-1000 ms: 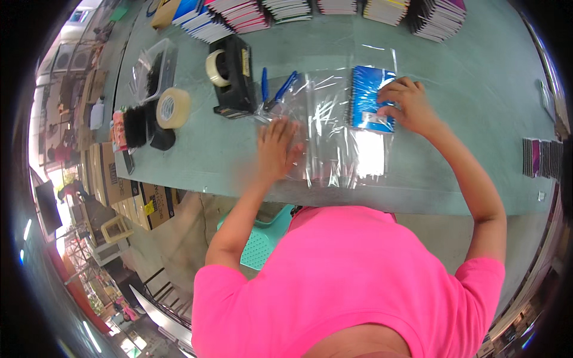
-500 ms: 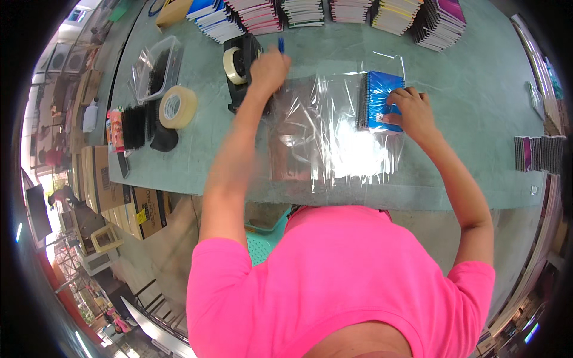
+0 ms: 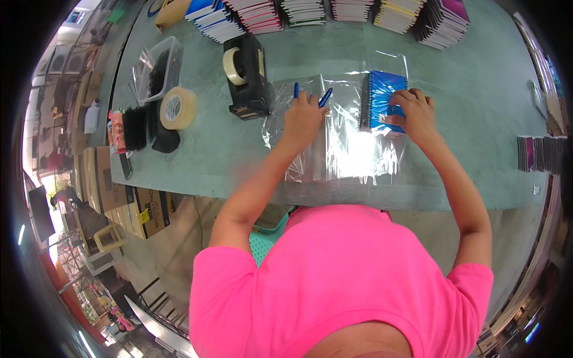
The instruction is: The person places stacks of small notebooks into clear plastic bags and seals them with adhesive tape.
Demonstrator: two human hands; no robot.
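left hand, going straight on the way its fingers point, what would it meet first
The left hand is at the blue-handled tool; past that, probably the notebook stacks, though height is unclear.

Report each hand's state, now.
Left hand: over the blue-handled tool; grip hidden, cannot tell if closed.
Right hand: curled on the blue notebook; cannot tell if gripping.

Little blue notebook (image 3: 382, 95) lay flat and closed, dark spiral down its left side, at the right end of a clear, crinkly plastic sheet (image 3: 346, 134) spread on the table (image 3: 471, 119), tons of glare. Blue-handled tool (image 3: 326, 97) was near the sheet's far edge, handles splayed, head hidden.
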